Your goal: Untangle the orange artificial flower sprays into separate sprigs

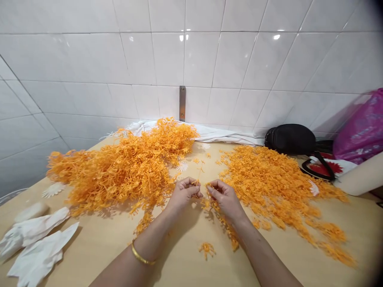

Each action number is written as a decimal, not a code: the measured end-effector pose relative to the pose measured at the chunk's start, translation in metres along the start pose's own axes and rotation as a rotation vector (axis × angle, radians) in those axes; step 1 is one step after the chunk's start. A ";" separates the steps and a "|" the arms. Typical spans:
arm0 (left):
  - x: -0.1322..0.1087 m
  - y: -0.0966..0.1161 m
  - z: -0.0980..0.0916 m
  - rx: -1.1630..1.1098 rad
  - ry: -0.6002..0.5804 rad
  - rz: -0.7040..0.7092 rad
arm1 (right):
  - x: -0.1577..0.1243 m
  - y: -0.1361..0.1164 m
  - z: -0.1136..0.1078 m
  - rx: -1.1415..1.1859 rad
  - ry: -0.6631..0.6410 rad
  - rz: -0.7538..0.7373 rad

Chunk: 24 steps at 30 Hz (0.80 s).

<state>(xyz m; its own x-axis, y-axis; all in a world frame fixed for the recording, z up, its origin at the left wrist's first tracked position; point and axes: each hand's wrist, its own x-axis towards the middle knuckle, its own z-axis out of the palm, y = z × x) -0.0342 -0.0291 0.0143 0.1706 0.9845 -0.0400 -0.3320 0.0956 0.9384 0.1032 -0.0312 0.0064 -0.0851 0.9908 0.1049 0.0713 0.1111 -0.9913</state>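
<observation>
My left hand (184, 192) and my right hand (225, 196) meet over the middle of a tan table (104, 243). Both are closed in a pinch on a small orange plastic flower piece (200, 182) held between them. A strand of orange pieces (226, 229) hangs below my right hand. A big tangled heap of orange plastic sprigs (125, 165) lies to the left. A flatter pile of separated orange pieces (275, 179) spreads to the right. A gold bangle (140, 257) sits on my left wrist.
White gloves or cloths (36, 243) lie at the front left. A white flower piece (54, 189) lies beside the heap. White cloth (221, 133) runs along the tiled wall. A black bag (290, 139) and a purple plastic bag (363, 127) stand at the right.
</observation>
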 end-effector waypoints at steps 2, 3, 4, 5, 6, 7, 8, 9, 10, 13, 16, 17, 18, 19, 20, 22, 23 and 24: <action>0.000 0.001 0.000 -0.018 0.001 -0.003 | 0.000 -0.002 -0.002 -0.052 0.037 -0.006; 0.000 0.001 0.001 -0.013 0.002 -0.003 | -0.001 -0.003 -0.002 -0.082 0.037 -0.014; 0.000 0.001 0.001 -0.002 0.002 -0.007 | -0.002 -0.005 -0.002 -0.108 0.026 -0.027; -0.001 0.000 0.002 0.011 0.004 -0.010 | -0.003 -0.007 -0.002 -0.124 0.013 -0.043; -0.001 -0.001 0.003 0.020 0.009 -0.011 | -0.003 -0.008 -0.001 -0.126 0.002 -0.057; 0.000 -0.002 0.003 0.028 0.021 -0.009 | -0.004 -0.008 0.000 -0.109 -0.005 -0.065; 0.000 -0.004 0.003 0.037 0.033 -0.005 | -0.004 -0.008 0.001 -0.075 -0.007 -0.060; 0.000 -0.006 0.004 0.046 0.045 0.003 | -0.004 -0.007 0.002 -0.025 -0.007 -0.041; 0.000 -0.008 0.004 0.055 0.054 0.010 | -0.004 -0.006 0.004 0.037 -0.004 -0.009; 0.001 -0.013 0.005 0.058 0.071 0.017 | -0.003 -0.003 0.006 0.206 0.008 0.096; 0.002 -0.014 0.005 0.054 0.061 0.029 | -0.003 -0.002 0.008 0.255 0.001 0.146; 0.002 -0.014 0.005 0.058 0.050 0.037 | -0.004 -0.002 0.009 0.247 -0.011 0.150; 0.002 -0.014 0.006 0.062 0.040 0.043 | -0.005 -0.003 0.010 0.231 -0.024 0.145; 0.002 -0.014 0.006 0.069 0.034 0.049 | -0.005 -0.003 0.010 0.206 -0.038 0.132; 0.002 -0.014 0.006 0.085 0.033 0.054 | -0.006 -0.003 0.010 0.170 -0.047 0.110; 0.001 -0.013 0.006 0.141 0.049 0.066 | -0.006 -0.004 0.010 0.067 -0.053 0.052; 0.001 -0.012 0.007 0.176 0.058 0.071 | -0.007 -0.004 0.009 0.009 -0.051 0.024; 0.000 -0.011 0.007 0.213 0.066 0.075 | -0.007 -0.004 0.009 -0.043 -0.044 -0.001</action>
<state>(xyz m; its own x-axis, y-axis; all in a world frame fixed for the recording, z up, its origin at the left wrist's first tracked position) -0.0239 -0.0310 0.0061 0.0894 0.9958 0.0169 -0.1369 -0.0045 0.9906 0.0945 -0.0390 0.0093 -0.1291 0.9865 0.1009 0.1133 0.1158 -0.9868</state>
